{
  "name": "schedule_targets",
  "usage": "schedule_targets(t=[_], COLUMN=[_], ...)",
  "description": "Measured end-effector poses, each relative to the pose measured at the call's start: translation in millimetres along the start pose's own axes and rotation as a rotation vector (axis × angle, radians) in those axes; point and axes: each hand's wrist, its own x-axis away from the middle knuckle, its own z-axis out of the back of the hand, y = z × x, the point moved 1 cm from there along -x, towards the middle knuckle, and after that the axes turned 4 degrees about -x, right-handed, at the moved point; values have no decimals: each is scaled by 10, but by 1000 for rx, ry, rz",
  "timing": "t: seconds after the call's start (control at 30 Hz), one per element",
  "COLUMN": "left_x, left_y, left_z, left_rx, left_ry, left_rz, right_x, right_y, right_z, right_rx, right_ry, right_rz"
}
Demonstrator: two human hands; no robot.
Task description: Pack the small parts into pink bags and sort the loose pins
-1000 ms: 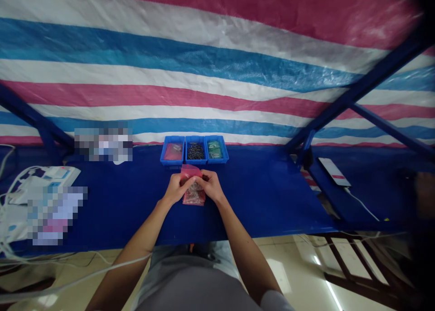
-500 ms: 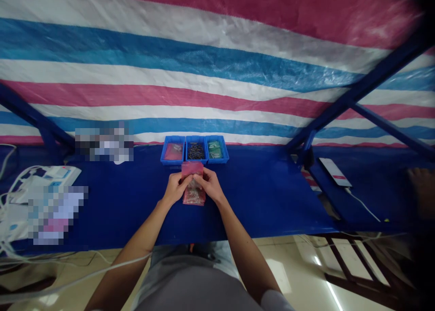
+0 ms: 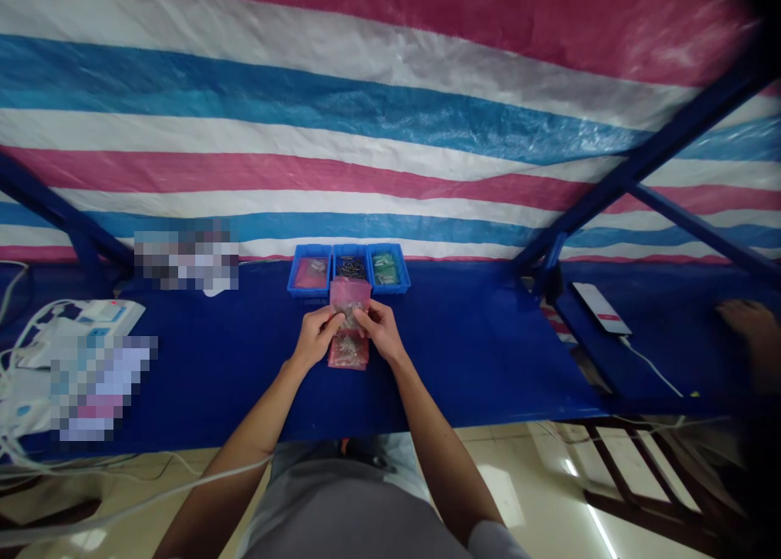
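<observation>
Both my left hand (image 3: 316,339) and my right hand (image 3: 378,331) pinch the lower part of a small pink translucent plastic bag (image 3: 351,293), held upright above the table. Something small and grey shows through it. Just below my hands, a second pink bag (image 3: 348,354) with metal parts inside lies on the blue table top (image 3: 476,339). Beyond the held bag stand several blue plastic trays: one with pink bags (image 3: 310,272), one with dark screws (image 3: 351,268), partly hidden by the held bag, and one with green packets (image 3: 386,268).
A co-worker's hand (image 3: 748,321) rests at the right edge near a phone (image 3: 601,308) with a white cable. White cables and a white box (image 3: 79,323) lie at the left. Blue steel struts and a striped tarpaulin stand behind the table.
The held pink bag has risen toward the trays and now stands apart from the lower bag. My hands have moved slightly up, and the co-worker's hand has reached further into view.
</observation>
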Motion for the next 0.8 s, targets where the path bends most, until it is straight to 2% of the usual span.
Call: schedule_targets(t=[0.13, 0.5, 0.8], left_x=[0, 3, -11], left_y=[16, 5, 8], left_z=[8, -2, 12], left_rx=[18, -2, 13], left_ry=[9, -19, 3], left_rz=[16, 54, 37], right_x=[1, -18, 5], right_y=[15, 84, 23], right_z=[-4, 11, -10], right_rx=[28, 19, 54], right_ry=[-48, -33, -45], right_rz=[-17, -7, 8])
